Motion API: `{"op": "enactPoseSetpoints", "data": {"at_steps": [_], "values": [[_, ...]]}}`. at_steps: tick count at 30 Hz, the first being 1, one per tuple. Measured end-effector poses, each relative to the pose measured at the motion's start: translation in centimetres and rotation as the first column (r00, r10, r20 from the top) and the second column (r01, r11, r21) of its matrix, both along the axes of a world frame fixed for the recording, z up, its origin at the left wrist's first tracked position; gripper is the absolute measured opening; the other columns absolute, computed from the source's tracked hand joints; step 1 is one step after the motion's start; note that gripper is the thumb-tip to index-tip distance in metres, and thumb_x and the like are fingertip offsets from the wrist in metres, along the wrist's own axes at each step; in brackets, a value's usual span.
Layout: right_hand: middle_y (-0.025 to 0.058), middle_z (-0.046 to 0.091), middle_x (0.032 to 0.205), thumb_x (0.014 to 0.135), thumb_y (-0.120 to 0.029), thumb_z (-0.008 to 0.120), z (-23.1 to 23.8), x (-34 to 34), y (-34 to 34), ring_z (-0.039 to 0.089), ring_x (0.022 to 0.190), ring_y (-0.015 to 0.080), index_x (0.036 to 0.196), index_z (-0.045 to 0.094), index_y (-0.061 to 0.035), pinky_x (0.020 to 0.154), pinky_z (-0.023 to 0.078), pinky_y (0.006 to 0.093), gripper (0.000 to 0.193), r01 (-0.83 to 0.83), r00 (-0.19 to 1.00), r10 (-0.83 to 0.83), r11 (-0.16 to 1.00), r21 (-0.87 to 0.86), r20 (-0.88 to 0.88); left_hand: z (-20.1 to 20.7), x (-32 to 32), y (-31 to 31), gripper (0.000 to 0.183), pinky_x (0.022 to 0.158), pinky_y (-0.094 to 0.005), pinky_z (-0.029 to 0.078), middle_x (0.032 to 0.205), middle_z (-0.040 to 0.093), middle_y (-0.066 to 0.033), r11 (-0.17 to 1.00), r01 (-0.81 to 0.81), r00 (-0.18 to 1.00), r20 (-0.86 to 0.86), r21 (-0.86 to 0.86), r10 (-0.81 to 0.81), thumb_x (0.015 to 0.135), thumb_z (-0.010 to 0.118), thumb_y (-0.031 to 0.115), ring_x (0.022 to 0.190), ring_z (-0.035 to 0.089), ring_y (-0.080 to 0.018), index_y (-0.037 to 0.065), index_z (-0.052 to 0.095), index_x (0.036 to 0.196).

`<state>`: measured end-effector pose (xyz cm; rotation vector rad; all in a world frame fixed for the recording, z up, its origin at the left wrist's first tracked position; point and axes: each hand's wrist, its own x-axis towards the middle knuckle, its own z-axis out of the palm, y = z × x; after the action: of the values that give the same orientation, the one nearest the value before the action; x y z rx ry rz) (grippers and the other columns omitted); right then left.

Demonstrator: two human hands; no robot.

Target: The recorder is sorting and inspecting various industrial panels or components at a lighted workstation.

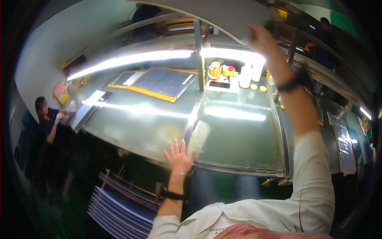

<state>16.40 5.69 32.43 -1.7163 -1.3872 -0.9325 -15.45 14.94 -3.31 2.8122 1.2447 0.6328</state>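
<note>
My right hand [262, 40] is raised high at the upper right, at the corner of a large flat grey panel [227, 16] with a pale edge. Its thumb lies against the panel's face and the hand looks closed on it, though blur softens the fingers. The panel runs out of view at the top. Over the front edge of the glass-topped table [238, 139], my left hand [180, 157] is held with fingers spread and nothing in it. A metal strip divides the tabletop close to that hand.
Tape rolls [215, 71], white bottles [245, 76] and a dark phone-like slab [219, 85] stand at the table's back. Yellow-edged dark panels [159, 81] lie further left. A lit tube [135, 61] hangs above. At far left a person [49, 119] holds a panel [88, 109]. Racked sheets [115, 215] stand below.
</note>
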Motion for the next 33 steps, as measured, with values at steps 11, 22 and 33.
{"op": "enactPoseSetpoints", "data": {"at_steps": [11, 22, 33], "values": [[0.0236, 0.058, 0.103, 0.09, -0.021, 0.046, 3.4, -5.3, 29.8, 0.061, 0.088, 0.0372, 0.12, 0.042, 0.0006, 0.071, 0.055, 0.0442, 0.037, -0.726, -0.361, 0.536, 0.352, 0.591, -0.763, 0.7, -0.7, -0.9, 0.059, 0.103, -0.0589, 0.016, 0.138, 0.036, -0.0128, 0.999, -0.05, 0.996, 0.07, 0.001, 0.05, 0.08, 0.05, 0.05, 0.13, 0.027, -0.0356, 0.016, 0.048, 0.127], [0.0087, 0.065, 0.095, 0.078, -0.022, 0.059, -33.1, -6.5, 8.1, 0.06, 0.088, 0.0234, 0.107, 0.062, -0.011, 0.075, 0.047, 0.0349, 0.032, -0.759, 0.627, 0.558, 0.281, -0.587, -0.544, 0.8, 0.6, -0.8, 0.059, 0.102, -0.0582, 0.019, 0.141, 0.032, -0.0116, 0.997, 0.043, 0.999, -0.026, 0.062, -0.041, 0.083, 0.048, 0.05, 0.131, 0.026, -0.0324, 0.017, 0.043, 0.132], [0.0135, 0.065, 0.089, 0.082, -0.021, 0.056, -31.8, -19.4, -30.1, 0.061, 0.084, 0.0302, 0.094, 0.063, -0.0039, 0.073, 0.047, 0.0401, 0.022, -0.43, 0.596, -0.264, 0.693, -0.579, -0.759, 0.1, 0.1, -0.3, 0.058, 0.103, -0.0544, 0.021, 0.141, 0.034, -0.0036, 0.984, -0.152, 0.97, -0.177, 0.097, 0.168, 0.087, 0.032, 0.059, 0.131, 0.029, -0.0261, 0.024, 0.04, 0.133]]}}
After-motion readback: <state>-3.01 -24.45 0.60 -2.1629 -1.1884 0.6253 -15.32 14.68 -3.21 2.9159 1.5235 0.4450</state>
